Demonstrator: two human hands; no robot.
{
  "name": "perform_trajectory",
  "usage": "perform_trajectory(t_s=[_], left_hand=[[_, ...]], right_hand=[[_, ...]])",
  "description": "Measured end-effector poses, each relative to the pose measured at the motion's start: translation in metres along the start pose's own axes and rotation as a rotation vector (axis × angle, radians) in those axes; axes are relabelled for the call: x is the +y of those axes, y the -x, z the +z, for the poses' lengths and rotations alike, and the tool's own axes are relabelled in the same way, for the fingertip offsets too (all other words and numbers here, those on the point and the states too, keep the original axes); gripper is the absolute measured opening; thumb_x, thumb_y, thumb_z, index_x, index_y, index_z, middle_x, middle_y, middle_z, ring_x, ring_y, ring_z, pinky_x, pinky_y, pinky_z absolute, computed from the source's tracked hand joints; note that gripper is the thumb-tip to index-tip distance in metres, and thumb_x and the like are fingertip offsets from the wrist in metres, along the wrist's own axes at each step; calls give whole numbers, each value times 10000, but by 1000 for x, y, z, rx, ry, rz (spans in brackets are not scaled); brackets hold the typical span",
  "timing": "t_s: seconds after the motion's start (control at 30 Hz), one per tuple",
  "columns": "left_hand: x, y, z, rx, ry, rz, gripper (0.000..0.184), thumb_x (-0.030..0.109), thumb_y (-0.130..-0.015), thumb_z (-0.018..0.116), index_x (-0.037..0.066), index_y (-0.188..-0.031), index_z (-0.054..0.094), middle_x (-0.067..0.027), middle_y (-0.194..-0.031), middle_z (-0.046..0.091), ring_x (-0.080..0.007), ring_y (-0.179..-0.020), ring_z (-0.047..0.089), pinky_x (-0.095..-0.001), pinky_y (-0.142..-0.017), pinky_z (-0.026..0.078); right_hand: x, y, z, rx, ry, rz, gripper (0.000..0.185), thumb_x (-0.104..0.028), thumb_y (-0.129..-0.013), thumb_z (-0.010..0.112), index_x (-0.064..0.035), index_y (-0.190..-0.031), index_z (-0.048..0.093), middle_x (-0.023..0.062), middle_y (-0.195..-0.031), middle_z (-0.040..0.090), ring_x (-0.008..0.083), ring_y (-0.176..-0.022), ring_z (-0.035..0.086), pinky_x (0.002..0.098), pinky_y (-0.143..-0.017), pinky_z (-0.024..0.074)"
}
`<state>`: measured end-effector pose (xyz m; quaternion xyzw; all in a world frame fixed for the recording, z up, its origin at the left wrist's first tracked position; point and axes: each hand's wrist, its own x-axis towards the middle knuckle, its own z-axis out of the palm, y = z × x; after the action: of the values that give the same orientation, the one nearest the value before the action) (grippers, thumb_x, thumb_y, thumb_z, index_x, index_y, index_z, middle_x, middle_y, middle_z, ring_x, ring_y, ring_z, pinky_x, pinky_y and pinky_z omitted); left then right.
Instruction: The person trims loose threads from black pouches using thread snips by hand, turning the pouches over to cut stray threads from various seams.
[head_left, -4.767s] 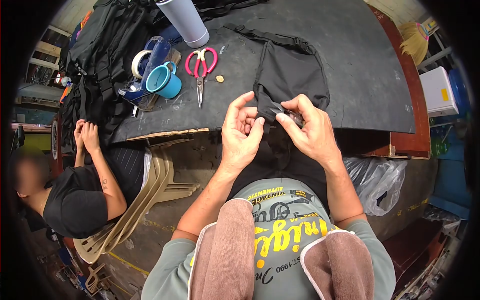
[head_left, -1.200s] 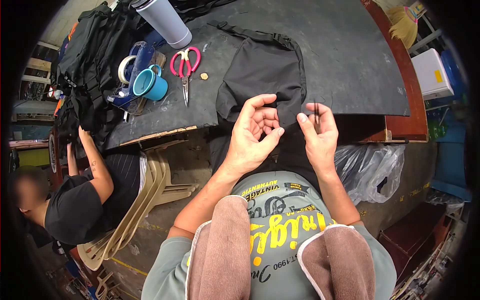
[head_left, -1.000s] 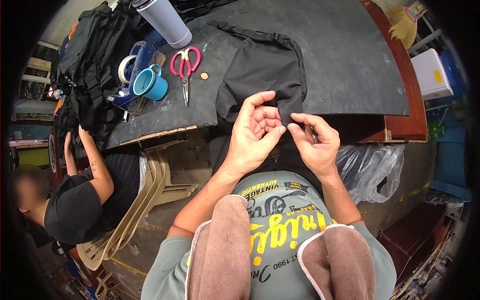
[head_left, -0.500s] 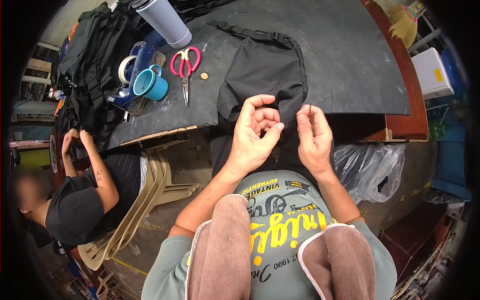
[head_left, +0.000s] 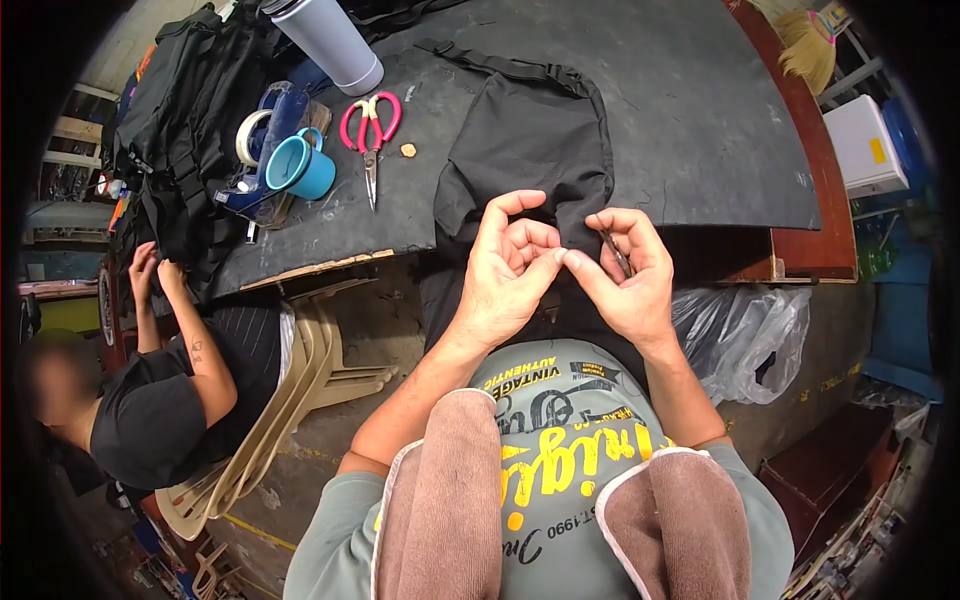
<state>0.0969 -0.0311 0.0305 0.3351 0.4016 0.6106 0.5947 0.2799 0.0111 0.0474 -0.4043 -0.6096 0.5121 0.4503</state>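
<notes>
A black fabric bag (head_left: 525,140) with a strap and buckle lies at the table's front edge, its lower part hanging toward my lap. Over its near end, my left hand (head_left: 512,270) is closed, thumb tip against the fingers; whatever it pinches is too small to make out. My right hand (head_left: 632,275) meets it at the thumb tips. Between the right fingers sits a small, slender dark tool (head_left: 616,254), its kind unclear. Red-handled scissors (head_left: 371,145) rest to the left on the table, partly open, points toward me.
The dark table (head_left: 690,110) holds a blue mug (head_left: 302,168), a tape dispenser (head_left: 262,150), a grey tumbler (head_left: 325,45) and a small tan piece (head_left: 407,151). Black bags (head_left: 190,110) are piled at left, near another person (head_left: 160,400). A plastic bag (head_left: 745,340) hangs at right.
My right hand has turned and moved left until its thumb touches my left fingertips, bringing the dark tool into view. The other person's hands have shifted slightly.
</notes>
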Motion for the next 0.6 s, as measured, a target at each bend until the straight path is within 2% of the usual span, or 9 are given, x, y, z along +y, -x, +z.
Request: perform_trajectory(t_s=[0.1,0.13,0.2,0.27,0.4,0.47,0.53,0.6], left_hand=[[1,1,-2,-35,-41,6,652,-61,-1044,775,38,-1598,445,-42,-1104,691,-72,-989,669,-241,-883,567],[2,1,-3,-39,-49,0,649,-60,-1045,775,41,-1598,451,-40,-1105,691,-71,-991,669,-239,-887,567],[3,1,-5,-46,-57,-8,646,-60,-1045,775,44,-1598,457,-37,-1106,690,-69,-993,668,-237,-892,568],[3,1,-6,-36,43,-61,641,-52,-1045,786,41,-1594,467,-36,-1108,693,-68,-996,671,-233,-900,570],[4,0,-7,-20,90,-81,638,-43,-1046,796,30,-1589,471,-35,-1109,697,-70,-996,676,-233,-908,576],[5,0,-7,-19,77,-78,641,-43,-1045,802,19,-1588,466,-40,-1118,706,-73,-995,684,-233,-920,582],[6,0,-3,-17,73,-65,644,-45,-1043,804,20,-1588,466,-43,-1124,710,-74,-996,686,-233,-923,583],[6,1,-1,-17,70,-54,647,-48,-1041,805,20,-1587,465,-46,-1130,713,-74,-996,688,-233,-927,584]], right_hand=[[8,-6,-3,79,105,-59,342,-27,-945,939,-33,-1141,659,-27,-1011,699,-21,-801,510,180,-622,397],[10,-8,-3,79,105,-59,342,-27,-945,939,-33,-1141,659,-27,-1011,699,-21,-801,510,180,-622,397],[14,-15,-2,226,123,-60,306,-16,-968,919,-30,-1135,663,-27,-1027,705,-22,-829,534,175,-646,413],[13,-20,-4,258,95,-106,266,-1,-990,898,-21,-1133,673,-28,-1011,705,-12,-830,550,176,-672,441],[1,-17,-9,175,42,-116,208,3,-1008,874,1,-1168,741,17,-1061,804,35,-894,687,205,-755,552],[-6,-14,-13,-11,241,-192,190,18,-985,874,13,-1155,791,70,-1052,861,64,-888,758,243,-763,593],[-4,-14,-7,-45,223,-265,245,12,-908,897,-14,-1146,842,121,-1011,871,164,-842,837,294,-739,627],[-6,-16,-9,-124,389,-360,263,-16,-884,887,-47,-1139,827,117,-988,857,238,-808,841,330,-717,635]])
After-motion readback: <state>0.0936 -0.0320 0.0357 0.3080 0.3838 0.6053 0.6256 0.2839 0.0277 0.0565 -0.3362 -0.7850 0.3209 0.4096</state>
